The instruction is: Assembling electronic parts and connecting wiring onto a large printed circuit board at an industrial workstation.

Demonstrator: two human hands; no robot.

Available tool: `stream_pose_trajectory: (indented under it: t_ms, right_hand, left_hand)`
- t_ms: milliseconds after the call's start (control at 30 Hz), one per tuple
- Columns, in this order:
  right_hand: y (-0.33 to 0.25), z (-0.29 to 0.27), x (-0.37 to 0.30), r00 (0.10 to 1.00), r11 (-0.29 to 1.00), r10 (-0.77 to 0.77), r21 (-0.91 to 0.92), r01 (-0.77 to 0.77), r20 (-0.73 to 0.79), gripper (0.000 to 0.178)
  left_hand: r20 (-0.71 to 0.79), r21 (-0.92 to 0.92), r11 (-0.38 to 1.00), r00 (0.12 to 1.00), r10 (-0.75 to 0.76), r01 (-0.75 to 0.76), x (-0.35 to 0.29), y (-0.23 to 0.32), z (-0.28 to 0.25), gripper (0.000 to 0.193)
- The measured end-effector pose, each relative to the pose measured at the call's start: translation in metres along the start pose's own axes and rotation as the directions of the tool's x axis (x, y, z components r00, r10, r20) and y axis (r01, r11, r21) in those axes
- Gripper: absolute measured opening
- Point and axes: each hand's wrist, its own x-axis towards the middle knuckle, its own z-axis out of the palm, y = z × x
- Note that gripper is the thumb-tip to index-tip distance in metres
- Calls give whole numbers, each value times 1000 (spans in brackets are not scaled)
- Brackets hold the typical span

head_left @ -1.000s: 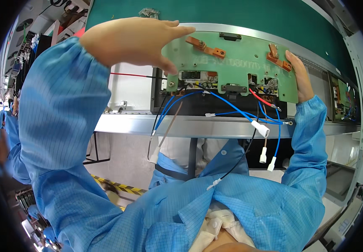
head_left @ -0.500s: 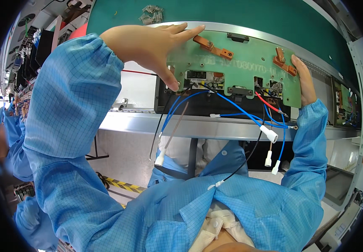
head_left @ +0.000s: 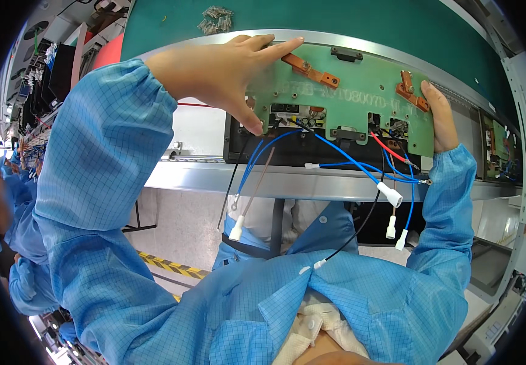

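A green fixture plate (head_left: 369, 76) lies over a black tray (head_left: 293, 152) on the rail in front of me. My left hand (head_left: 226, 76) spans the plate's left end, its fingers spread toward the far edge and its thumb on the near left corner. At the plate's right edge, my right hand (head_left: 440, 115) grips the side. Brown turn latches (head_left: 311, 72) and black handles (head_left: 346, 55) sit on the plate. Circuit board parts (head_left: 302, 114) show through its cutouts. Blue wires (head_left: 342, 152), a red wire (head_left: 389, 148) and others hang over the near edge, several with white connectors (head_left: 389, 194).
A pile of metal springs (head_left: 216, 20) lies on the green mat (head_left: 299, 15) beyond the rail. Another board in a black tray (head_left: 500, 146) stands farther right. A metal rail edge (head_left: 208, 177) runs in front of me. Blue-clad co-workers (head_left: 25, 225) are at the left.
Both hands stay on the green plate. The left wrist has lowered slightly, and the hanging brown wire's connector has shifted a little right. A co-worker at the left has moved.
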Motion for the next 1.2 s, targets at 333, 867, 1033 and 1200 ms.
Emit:
stream_pose_trajectory:
  t_ms: [333, 867, 1033, 1200]
  right_hand:
    - [2, 5, 4, 977, 970, -205, -144, 196, -52, 38]
    - [0, -14, 10, 908, 579, -412, -747, 328, 79, 40]
    - [-3, 19, -6, 888, 672, -425, -597, 439, 176, 52]
    - [-6, 19, -6, 860, 412, -445, -797, 442, 248, 54]
  left_hand:
    - [-77, 6, 996, 993, 93, -92, 3, -3, 4, 117]
    - [-86, 34, 999, 995, 42, -39, 2, -6, 8, 114]
    - [-82, 35, 998, 995, 48, -45, 2, -6, 11, 113]
    - [-25, -22, 1000, 1000, 13, -14, 10, -1, 9, 116]
